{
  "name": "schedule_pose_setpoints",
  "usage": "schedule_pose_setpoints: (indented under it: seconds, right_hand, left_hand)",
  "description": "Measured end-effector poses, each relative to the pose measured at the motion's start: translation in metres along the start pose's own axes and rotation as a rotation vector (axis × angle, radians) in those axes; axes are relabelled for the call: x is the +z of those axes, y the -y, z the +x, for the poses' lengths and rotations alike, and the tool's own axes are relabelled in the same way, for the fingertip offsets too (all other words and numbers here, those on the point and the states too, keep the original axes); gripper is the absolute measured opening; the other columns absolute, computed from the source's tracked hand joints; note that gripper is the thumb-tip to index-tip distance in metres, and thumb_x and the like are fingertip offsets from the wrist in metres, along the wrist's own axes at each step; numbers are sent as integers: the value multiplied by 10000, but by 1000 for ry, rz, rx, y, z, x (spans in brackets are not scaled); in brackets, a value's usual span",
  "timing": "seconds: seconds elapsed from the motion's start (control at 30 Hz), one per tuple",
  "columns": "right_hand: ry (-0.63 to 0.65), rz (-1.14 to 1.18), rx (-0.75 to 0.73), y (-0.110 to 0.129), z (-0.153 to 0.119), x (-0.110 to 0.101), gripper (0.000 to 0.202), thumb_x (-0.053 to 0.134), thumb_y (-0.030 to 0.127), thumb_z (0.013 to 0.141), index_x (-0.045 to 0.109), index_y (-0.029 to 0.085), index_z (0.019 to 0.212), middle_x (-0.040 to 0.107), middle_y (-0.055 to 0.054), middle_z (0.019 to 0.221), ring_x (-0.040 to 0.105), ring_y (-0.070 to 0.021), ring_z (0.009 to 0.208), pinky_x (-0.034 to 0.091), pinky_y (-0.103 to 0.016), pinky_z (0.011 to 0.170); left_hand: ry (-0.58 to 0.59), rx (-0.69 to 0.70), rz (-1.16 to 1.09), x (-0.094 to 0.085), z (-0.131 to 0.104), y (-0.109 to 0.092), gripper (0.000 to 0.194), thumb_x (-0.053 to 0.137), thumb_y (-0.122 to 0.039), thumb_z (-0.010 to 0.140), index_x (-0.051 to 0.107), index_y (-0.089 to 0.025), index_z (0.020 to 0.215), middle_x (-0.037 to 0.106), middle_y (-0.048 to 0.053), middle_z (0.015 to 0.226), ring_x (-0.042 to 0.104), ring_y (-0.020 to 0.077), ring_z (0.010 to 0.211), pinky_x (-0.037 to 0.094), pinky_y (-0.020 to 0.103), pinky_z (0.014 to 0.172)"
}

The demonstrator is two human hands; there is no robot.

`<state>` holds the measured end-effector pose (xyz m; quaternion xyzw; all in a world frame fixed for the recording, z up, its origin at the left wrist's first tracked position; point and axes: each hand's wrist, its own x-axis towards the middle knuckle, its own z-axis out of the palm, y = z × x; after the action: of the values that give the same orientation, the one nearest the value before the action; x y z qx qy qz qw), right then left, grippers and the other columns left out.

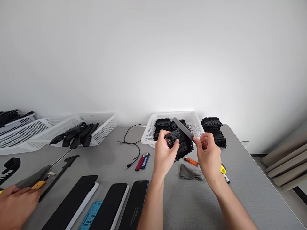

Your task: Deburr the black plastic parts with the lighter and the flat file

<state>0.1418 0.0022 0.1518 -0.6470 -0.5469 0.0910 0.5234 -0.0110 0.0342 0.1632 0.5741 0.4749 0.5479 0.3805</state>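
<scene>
My left hand [166, 151] grips a black plastic part [182, 145] with a ribbed, toothed edge, thumb on its face. My right hand [208, 153] is closed around a flat grey metal file [183, 128], which slants up to the left and lies against or just over the part's upper edge. Something yellow [223, 168] shows behind my right wrist; whether it belongs to the file, I cannot tell. Beyond my hands, a white basket [150, 126] contains similar black parts [163, 123]. More of them are stacked [213, 131] to its right.
Below my hands lie a grey cloth [190, 172] and an orange lighter [191, 161]. Red [140, 162] and blue lighters [145, 161], a black cable [134, 143] and phones [110, 204] are leftward. A co-worker's hand [20, 204] holds a yellow-handled tool at far left, near baskets [105, 127].
</scene>
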Motion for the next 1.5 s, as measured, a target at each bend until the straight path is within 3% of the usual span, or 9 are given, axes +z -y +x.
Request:
schedule_pose_setpoints:
  seconds: [0.53,0.67,0.83,1.0,1.1,1.2,1.27,1.37,1.5]
  right_hand:
    - [-38,135,84,-10,18,-11,308,507,535,969,489,234,905,584,0,689,488,-131,523,304,-239,507]
    - [152,467,189,-21,28,-13,441,509,633,931,546,213,1060,578,3,755,374,-79,441,274,-226,417]
    - [474,654,371,-21,30,-10,651,527,728,863,611,187,1216,603,-25,848,366,-51,391,207,-206,316]
    - [728,901,522,-15,29,-18,583,735,579,791,677,154,1185,374,83,619,233,-26,405,147,-168,323]
    - [668,987,511,-15,29,-21,598,825,450,733,651,186,1241,298,113,602,183,-23,418,140,-162,331]
    - [488,1006,470,-17,30,-18,636,865,389,681,619,218,1242,327,119,609,198,-26,424,158,-164,336]
    - [366,1006,446,-18,30,-14,618,880,378,649,620,212,1184,376,112,625,220,-22,418,158,-171,335]
    - [247,974,421,-18,30,-9,562,878,406,642,626,195,1098,427,100,627,241,-20,394,160,-187,327]
    - [171,945,399,-15,29,-6,513,877,447,647,630,182,1009,435,98,593,248,-21,369,170,-196,321]
  left_hand:
    - [-39,11,24,-4,1,-2,267,657,-310,810,479,-238,996,670,18,859,653,194,781,502,298,694]
    - [-53,50,3,-4,1,-6,248,680,-317,775,481,-241,902,642,5,804,655,199,774,519,329,728]
    - [112,300,-245,-8,-2,-9,423,739,-459,762,371,-254,730,670,17,702,682,286,1056,434,539,1070]
    - [200,448,-258,-14,-2,-13,463,807,-486,724,427,-232,648,713,94,1145,482,323,1381,371,545,1139]
    - [100,334,-262,-9,-1,-14,314,824,-406,724,574,-235,806,643,97,1320,493,312,1373,448,480,1082]
    - [33,22,-330,-3,4,-9,416,763,-467,755,619,-237,1070,698,95,1197,654,285,1147,563,388,873]
    - [63,-119,-372,-2,8,-5,367,702,-467,778,651,-204,1030,732,80,1045,695,257,1004,567,342,780]
    - [133,-158,-484,-2,10,-3,245,610,-402,797,672,-173,859,736,75,929,692,242,945,554,334,773]
    - [204,-112,-544,-2,6,-6,315,532,-409,855,718,-163,919,745,84,945,680,250,967,542,357,836]
